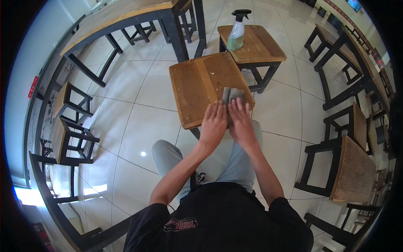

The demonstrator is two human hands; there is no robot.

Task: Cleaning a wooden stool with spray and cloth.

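A grey cloth (233, 93) lies on the near right part of a wooden stool seat (195, 85), its far end showing beyond my fingers. My right hand (241, 121) rests on the cloth, fingers pointing away from me. Close beside it, my left hand (214, 121) lies at the cloth's left edge, fingers stretched forward; whether it grips any cloth cannot be made out. Small pale specks dot the seat. Behind it, a spray bottle (236, 34) with a black trigger head and pale green liquid stands upright on a second wooden stool (261, 44).
A long wooden table (126, 19) with dark legs stands at the upper left. Wooden stools (61, 97) are along the left wall. On the right are another table (365, 60) and more stools (354, 173). My knees are close to the near stool, over a tiled floor (151, 119).
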